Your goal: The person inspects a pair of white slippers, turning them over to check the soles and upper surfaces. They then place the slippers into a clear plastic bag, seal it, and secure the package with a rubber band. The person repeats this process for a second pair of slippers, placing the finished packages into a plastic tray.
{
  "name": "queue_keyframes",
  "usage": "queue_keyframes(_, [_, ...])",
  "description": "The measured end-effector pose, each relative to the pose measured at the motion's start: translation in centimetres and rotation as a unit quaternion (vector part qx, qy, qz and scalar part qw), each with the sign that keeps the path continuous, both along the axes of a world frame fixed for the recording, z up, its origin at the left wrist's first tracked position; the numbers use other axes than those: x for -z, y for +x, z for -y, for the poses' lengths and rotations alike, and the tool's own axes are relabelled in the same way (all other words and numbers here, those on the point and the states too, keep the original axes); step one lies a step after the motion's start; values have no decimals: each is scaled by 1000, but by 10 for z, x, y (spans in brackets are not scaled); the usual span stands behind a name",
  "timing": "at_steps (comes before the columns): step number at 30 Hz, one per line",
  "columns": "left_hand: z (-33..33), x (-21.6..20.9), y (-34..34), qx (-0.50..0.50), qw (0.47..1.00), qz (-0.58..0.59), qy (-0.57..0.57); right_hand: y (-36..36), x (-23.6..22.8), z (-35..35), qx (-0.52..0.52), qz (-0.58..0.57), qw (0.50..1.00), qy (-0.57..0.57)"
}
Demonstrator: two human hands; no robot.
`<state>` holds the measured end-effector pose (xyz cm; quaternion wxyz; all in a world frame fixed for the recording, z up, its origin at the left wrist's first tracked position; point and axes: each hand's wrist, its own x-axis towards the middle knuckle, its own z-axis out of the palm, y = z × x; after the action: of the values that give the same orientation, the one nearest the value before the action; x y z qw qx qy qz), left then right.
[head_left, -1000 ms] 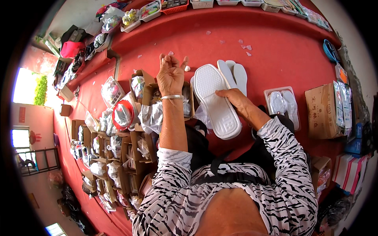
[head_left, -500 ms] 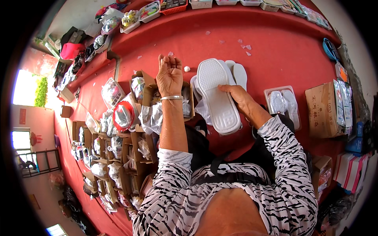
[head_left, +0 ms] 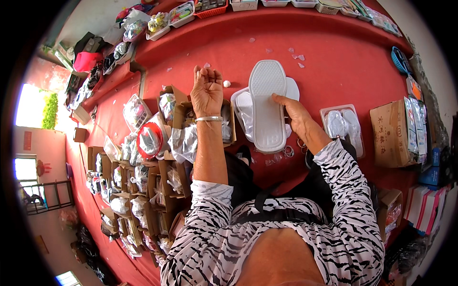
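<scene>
My right hand (head_left: 299,116) grips a long white slipper sole (head_left: 268,119) by its right edge, with the thumb on top. The sole's face has a fine raised pattern at the far end and a smoother middle. Its other fingers are hidden under the sole. Left of it, my left hand (head_left: 207,90) is raised with the palm up and the fingers loosely bent, holding nothing. Beneath the held sole lie more white slippers (head_left: 292,89), partly covered, and clear plastic wrap (head_left: 247,112).
Cardboard boxes (head_left: 160,190) of wrapped goods crowd the left. A clear tray (head_left: 344,131) with white slippers stands right, near a brown carton (head_left: 389,133). Baskets (head_left: 210,8) line a red ledge at the back. Plastic scraps (head_left: 299,57) lie on the red floor (head_left: 229,52).
My right hand has turned the sole more upright, its far end swinging right and its near end left. Rings on the floor have come into sight beside it. My left hand has hardly moved.
</scene>
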<state>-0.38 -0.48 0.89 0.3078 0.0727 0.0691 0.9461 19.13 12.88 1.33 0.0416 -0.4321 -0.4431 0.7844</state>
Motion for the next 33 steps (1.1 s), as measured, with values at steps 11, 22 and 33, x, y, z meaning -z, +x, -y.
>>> queue_keyframes(11, [-2, 1, 1, -2, 1000, -8, -14, -1, 11, -13, -14, 16, 1000, 21])
queue_keyframes(22, [-4, 3, 5, 17, 999, -26, -31, -9, 32, -29, 99, -98, 974, -180])
queue_keyframes(33, [-17, 8, 25, 72, 992, -34, -94, -9, 7, -63, 259, -145, 941, -162])
